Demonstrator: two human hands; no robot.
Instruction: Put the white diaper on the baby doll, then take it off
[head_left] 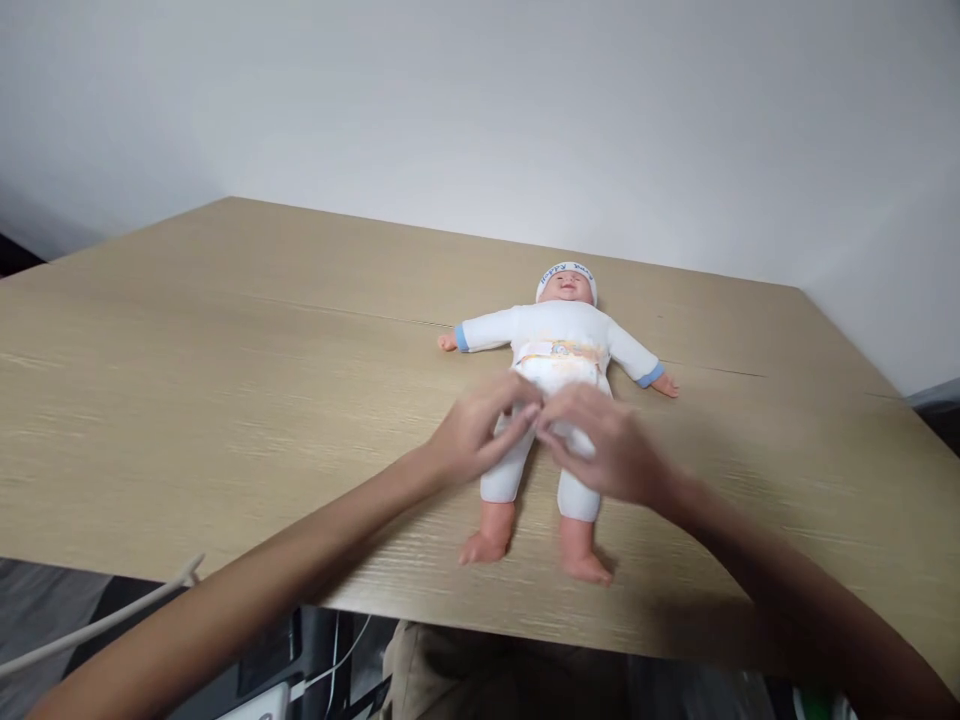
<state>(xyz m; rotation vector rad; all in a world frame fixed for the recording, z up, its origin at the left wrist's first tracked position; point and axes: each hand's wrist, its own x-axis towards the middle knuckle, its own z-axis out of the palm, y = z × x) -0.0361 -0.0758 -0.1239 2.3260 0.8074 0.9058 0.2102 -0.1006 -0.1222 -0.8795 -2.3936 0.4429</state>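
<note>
A baby doll (562, 325) lies on its back on the wooden table, head toward the wall and arms spread. It wears a white suit with blue cuffs, a white headband with blue lettering, and a diaper (559, 370) with an orange-patterned waistband. My left hand (484, 425) and my right hand (607, 440) meet over the doll's lap, fingertips close together in front of the diaper. Both have their fingers curled toward the thumbs in a pinch. Blur hides whatever may be between the fingertips, and whether they touch the doll. The doll's bare feet point toward me.
The wooden table (225, 400) spreads out on both sides of the doll, with a pale wall (480, 120) behind it. Below the front edge at left are a white cable (97, 625) and a white box-like device (259, 705). My lap shows under the edge.
</note>
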